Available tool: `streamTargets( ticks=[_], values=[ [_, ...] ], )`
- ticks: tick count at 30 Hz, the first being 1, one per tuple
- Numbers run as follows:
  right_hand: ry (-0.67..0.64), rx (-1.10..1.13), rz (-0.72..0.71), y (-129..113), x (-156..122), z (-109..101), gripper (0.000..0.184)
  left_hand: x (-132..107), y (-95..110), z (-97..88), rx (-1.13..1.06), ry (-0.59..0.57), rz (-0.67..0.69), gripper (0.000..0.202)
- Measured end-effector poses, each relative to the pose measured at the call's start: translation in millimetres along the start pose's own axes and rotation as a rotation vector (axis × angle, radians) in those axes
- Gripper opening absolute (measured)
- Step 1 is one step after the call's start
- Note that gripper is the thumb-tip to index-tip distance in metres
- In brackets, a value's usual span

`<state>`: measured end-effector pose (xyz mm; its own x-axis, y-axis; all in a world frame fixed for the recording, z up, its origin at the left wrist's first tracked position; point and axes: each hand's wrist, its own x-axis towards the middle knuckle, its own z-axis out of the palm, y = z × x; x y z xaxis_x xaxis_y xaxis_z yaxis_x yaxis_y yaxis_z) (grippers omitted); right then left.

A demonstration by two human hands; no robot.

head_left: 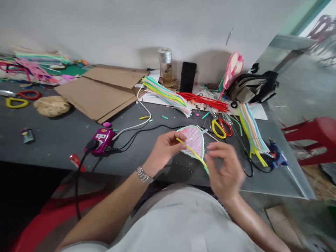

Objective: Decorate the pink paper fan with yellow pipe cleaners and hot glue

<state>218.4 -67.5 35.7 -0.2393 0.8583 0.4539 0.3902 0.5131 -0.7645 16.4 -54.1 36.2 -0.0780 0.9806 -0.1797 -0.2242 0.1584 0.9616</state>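
Note:
A thin yellow pipe cleaner (195, 153) is pinched between the thumb and fingers of my left hand (170, 145), and it slants down to the right. Its lower end passes beside the thumb of my right hand (227, 168). That hand is blurred by motion; its thumb and fingers look apart, with nothing visible between them. Beneath the pipe cleaner, on the table, lies a flat, rounded pink piece (193, 138) edged in light green. My left fingers cover part of its left side.
Bundled pipe cleaners (168, 96), red pipe cleaners (204, 100) and scissors (220, 128) lie beyond my hands. A purple power socket (103, 140) with cords is left; a blue glue gun (277, 155) is right. Cardboard (97, 96), a bottle (166, 68) and a phone (188, 77) stand behind.

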Motion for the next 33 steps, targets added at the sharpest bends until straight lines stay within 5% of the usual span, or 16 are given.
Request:
streamTargets(
  ticks=[6, 14, 25, 30, 33],
  values=[
    [-0.005, 0.032, 0.113, 12, 5, 27, 0.013, -7, -2, 11.5, -0.01, -0.076, 0.01, 0.025],
    [-0.089, 0.254, 0.291, 10, 0, 28, 0.013, -8, -5, 2.2, -0.184, -0.122, -0.228, 0.024],
    [-0.121, 0.342, 0.336, 13, -2, 34, 0.013, -13, -10, 3.3, -0.185, -0.119, -0.223, 0.022],
    [0.164, 0.498, 0.416, 18, 0, 30, 0.015, -10, -7, -4.0, -0.255, -0.057, -0.239, 0.027],
    [0.151, 0.618, 0.55, 20, 5, 34, 0.02, -9, -5, -7.2, -0.271, -0.074, -0.24, 0.029]
  ],
)
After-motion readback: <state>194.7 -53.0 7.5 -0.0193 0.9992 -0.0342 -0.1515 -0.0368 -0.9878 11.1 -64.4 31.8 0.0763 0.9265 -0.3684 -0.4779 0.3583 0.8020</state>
